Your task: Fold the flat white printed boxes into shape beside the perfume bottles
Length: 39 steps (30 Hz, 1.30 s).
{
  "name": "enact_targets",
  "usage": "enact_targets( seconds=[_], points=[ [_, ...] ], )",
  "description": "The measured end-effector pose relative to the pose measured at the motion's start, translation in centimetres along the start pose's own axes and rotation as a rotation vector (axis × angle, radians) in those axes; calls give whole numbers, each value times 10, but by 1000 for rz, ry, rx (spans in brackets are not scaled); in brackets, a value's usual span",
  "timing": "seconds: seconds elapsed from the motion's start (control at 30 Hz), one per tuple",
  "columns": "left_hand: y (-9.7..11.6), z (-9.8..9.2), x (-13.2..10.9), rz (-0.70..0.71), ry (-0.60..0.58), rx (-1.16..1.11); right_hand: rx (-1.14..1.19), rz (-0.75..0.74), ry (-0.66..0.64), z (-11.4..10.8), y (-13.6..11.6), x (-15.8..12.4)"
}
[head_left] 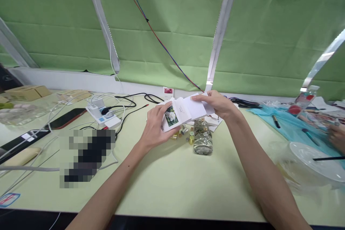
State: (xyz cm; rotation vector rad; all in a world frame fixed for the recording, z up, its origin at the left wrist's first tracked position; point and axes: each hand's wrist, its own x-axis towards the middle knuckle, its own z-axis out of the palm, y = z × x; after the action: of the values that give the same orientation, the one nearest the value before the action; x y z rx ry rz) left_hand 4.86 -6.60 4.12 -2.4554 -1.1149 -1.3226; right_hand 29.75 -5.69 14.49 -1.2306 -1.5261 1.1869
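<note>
Bench (172, 190): surface is pale yellow-green | left side: cardboard box (28, 94), dark phone (66, 119), white power strip (104, 118), several cables (133, 113) | middle: clear packed pieces (203, 145), small vials (191, 138) | right side: blue plastic sheet (287, 125), blurred clear bowl (300, 151)

Bright, soft light — faint shadows on the table (167, 190), plastic bowl (309, 151) blurry.

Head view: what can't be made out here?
All in the head view:
Flower card: its lettering is too small to read.
White cards: overlap and the right hand hide how many.
Dark thing at left: covered by pixel blocks.
Other person's hand: blurred and cut off by the right edge.
</note>
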Motion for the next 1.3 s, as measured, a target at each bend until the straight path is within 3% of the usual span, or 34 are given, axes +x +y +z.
enact_targets(
  seconds=[0.13,0.83,1.1,1.3],
  points=[
    [-1,-1,0,54,-48,37,78,64,-6,2,-1,-1],
    [3,-4,-2,165,-202,120,-45,47,-9,5,1,-1],
    [0,0,-4,141,-173,107,-76,55,29,5,3,0],
    [-4,5,-4,205,-40,29,-62,56,36,5,4,2]
  ],
)
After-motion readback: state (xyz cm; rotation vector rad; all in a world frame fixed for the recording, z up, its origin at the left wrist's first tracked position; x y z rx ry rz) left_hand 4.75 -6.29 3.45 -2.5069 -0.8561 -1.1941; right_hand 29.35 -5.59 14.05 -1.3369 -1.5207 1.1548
